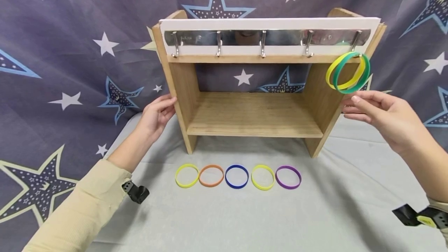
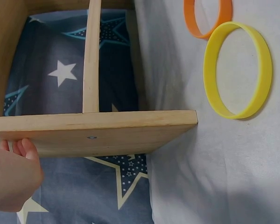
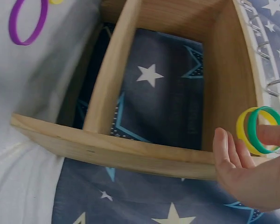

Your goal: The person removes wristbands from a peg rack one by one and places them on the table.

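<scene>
A small wooden shelf (image 1: 255, 112) carries a metal hook rail (image 1: 241, 37) along its top front. From the rightmost hook hang two silicone wristbands, a yellow one (image 1: 329, 74) and a green one (image 1: 366, 74), overlapping. My left hand (image 1: 156, 118) rests its fingertips against the shelf's left side panel (image 2: 107, 140). Just below the hanging bands is my right hand (image 1: 388, 118), fingers extended beside the right side panel (image 3: 130, 151) and holding nothing. In the right wrist view, the right thumb overlaps the green band; whether they touch I cannot tell.
In a row on the grey cloth before the shelf lie a yellow wristband (image 1: 176, 175), an orange one (image 1: 200, 177), a blue one (image 1: 226, 177), another yellow one (image 1: 253, 177) and a purple one (image 1: 277, 177). A star-patterned curtain (image 1: 84, 69) hangs behind.
</scene>
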Tool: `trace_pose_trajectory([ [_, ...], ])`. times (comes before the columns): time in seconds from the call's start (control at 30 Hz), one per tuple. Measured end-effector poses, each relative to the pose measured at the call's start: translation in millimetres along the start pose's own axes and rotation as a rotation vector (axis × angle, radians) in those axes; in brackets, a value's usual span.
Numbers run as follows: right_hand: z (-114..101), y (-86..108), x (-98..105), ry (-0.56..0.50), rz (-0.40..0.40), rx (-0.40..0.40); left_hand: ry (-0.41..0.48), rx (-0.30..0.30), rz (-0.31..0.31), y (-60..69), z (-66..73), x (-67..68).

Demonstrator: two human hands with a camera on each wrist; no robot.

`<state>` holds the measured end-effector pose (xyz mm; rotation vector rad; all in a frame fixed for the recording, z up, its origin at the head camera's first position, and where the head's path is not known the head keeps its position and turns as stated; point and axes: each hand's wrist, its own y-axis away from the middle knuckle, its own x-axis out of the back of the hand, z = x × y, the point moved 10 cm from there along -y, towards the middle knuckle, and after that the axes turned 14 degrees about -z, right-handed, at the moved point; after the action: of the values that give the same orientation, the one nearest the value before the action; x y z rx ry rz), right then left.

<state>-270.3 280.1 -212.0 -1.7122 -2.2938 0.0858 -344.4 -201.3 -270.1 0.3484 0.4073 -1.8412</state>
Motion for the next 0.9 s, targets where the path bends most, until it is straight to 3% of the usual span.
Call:
trace_pose_trajectory([
  [0.2,-12.4,-0.8,8.1,-0.226,0.017,0.114,0.004,0.005,0.0,0.2,0.0,-0.3],
  [0.4,-14.3,-1.0,12.9,-0.329,0.07,0.107,-0.002,0.012,0.004,0.0,-0.4,0.8],
  [0.6,-17.2,-3.5,9.6,-0.457,0.061,0.14,0.0,0.023,0.014,0.2,-2.9,2.2],
  [0.9,-21.8,-6.6,11.7,-0.546,0.096,0.197,-0.01,0.011,0.011,0.1,-0.5,1.9],
])
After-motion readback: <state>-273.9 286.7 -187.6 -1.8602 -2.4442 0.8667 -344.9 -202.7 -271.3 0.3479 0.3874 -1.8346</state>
